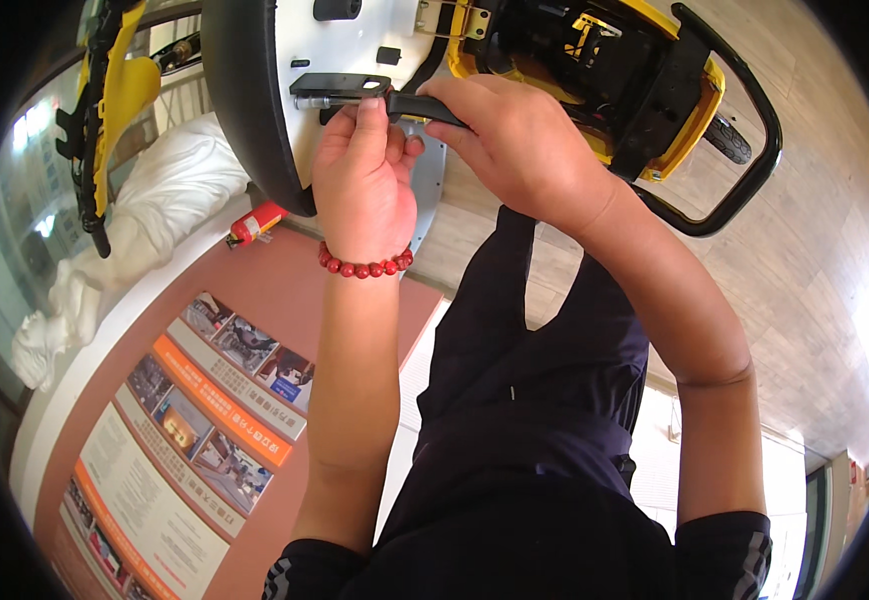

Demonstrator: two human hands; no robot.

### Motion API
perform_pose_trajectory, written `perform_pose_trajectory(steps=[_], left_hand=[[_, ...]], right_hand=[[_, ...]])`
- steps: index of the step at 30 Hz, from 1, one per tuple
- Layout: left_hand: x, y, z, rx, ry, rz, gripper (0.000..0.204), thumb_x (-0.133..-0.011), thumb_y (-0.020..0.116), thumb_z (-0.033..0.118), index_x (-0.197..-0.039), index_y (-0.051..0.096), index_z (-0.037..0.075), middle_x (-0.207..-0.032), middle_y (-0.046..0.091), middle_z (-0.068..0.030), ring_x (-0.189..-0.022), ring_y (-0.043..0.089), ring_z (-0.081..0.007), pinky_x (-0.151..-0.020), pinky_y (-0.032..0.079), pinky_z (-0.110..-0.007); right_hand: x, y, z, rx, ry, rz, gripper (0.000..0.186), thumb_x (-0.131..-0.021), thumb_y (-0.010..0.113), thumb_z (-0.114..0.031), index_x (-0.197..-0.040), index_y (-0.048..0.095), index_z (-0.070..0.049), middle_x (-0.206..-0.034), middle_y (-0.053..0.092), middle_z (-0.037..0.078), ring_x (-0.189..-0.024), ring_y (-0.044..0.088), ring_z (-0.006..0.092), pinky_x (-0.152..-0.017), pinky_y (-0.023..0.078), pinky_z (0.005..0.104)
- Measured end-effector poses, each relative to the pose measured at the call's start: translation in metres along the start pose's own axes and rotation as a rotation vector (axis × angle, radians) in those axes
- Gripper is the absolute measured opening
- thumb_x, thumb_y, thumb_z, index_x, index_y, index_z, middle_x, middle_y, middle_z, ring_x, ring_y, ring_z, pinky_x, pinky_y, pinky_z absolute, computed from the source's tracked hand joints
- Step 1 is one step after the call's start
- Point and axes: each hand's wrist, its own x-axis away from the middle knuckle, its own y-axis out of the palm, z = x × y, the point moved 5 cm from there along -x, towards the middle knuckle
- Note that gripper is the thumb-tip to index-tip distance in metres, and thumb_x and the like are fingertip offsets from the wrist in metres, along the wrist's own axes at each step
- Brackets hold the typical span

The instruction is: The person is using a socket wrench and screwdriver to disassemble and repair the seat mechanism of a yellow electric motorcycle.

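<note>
A white board with a thick black padded rim [255, 90] fills the top middle, bearing a black bracket [335, 82] and small black fittings. My right hand [525, 150] is wrapped round the black handle of a wrench [410, 106], whose silver socket end [317, 101] lies along the bracket. My left hand [365, 190], below a red bead bracelet, has its thumb pressed on the wrench's head, with the other fingers curled and partly hidden behind it.
A yellow-and-black wheeled machine [690, 130] lies at the upper right on a wood-look floor [815, 250]. At the left are another yellow-and-black part [125, 90], a white statue [155, 200], a small red fire extinguisher [258, 222] and a large printed display board [225, 400].
</note>
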Motion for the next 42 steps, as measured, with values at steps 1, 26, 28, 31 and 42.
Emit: perform_pose_trajectory(steps=[1, 26, 28, 31, 42], left_hand=[[0.0, 0.0, 0.0, -0.015, 0.01, 0.003, 0.014, -0.096, 0.056, 0.016, -0.095, 0.057, 0.003, -0.077, 0.052, 0.0021, -0.064, 0.044, -0.0077, -0.066, 0.042, -0.026], [-0.002, -0.001, 0.002, -0.012, -0.04, -0.077, 0.015, -0.097, 0.052, 0.014, -0.102, 0.059, 0.002, -0.078, 0.052, 0.0016, -0.066, 0.044, -0.0079, -0.071, 0.043, -0.028], [-0.002, 0.002, 0.002, -0.007, -0.018, -0.073, 0.014, -0.096, 0.055, 0.015, -0.098, 0.06, 0.002, -0.076, 0.051, 0.0027, -0.063, 0.043, -0.0072, -0.07, 0.045, -0.028], [-0.002, 0.004, 0.0, -0.007, -0.019, -0.033, 0.014, -0.096, 0.055, 0.015, -0.1, 0.06, 0.002, -0.076, 0.051, 0.0026, -0.063, 0.043, -0.0068, -0.069, 0.045, -0.028], [-0.002, 0.001, 0.0, 0.021, -0.031, -0.063, 0.014, -0.096, 0.054, 0.014, -0.1, 0.059, 0.002, -0.074, 0.05, 0.0028, -0.063, 0.041, -0.007, -0.069, 0.044, -0.029]], right_hand=[[0.0, -0.003, -0.001, 0.027, -0.008, 0.033, 0.031, -0.092, 0.059, -0.022, -0.112, 0.058, 0.002, -0.075, 0.059, 0.01, -0.068, 0.059, 0.018, -0.065, 0.048, 0.0311], [0.007, 0.004, 0.014, -0.398, 0.309, -0.126, 0.035, -0.097, 0.052, -0.027, -0.112, 0.059, 0.004, -0.075, 0.058, 0.005, -0.06, 0.054, 0.0122, -0.058, 0.044, 0.025], [0.011, 0.003, 0.013, -0.495, 0.418, -0.166, 0.034, -0.098, 0.052, -0.026, -0.115, 0.057, 0.003, -0.076, 0.059, 0.006, -0.061, 0.055, 0.0122, -0.057, 0.045, 0.0249], [0.012, -0.001, 0.014, -0.692, 0.506, -0.216, 0.034, -0.098, 0.051, -0.024, -0.12, 0.055, 0.002, -0.077, 0.061, 0.007, -0.061, 0.057, 0.0123, -0.057, 0.045, 0.0247], [0.013, -0.007, 0.005, -0.108, 0.021, 0.068, 0.03, -0.088, 0.062, -0.012, -0.117, 0.061, -0.004, -0.085, 0.065, 0.011, -0.074, 0.06, 0.018, -0.068, 0.049, 0.0337]])
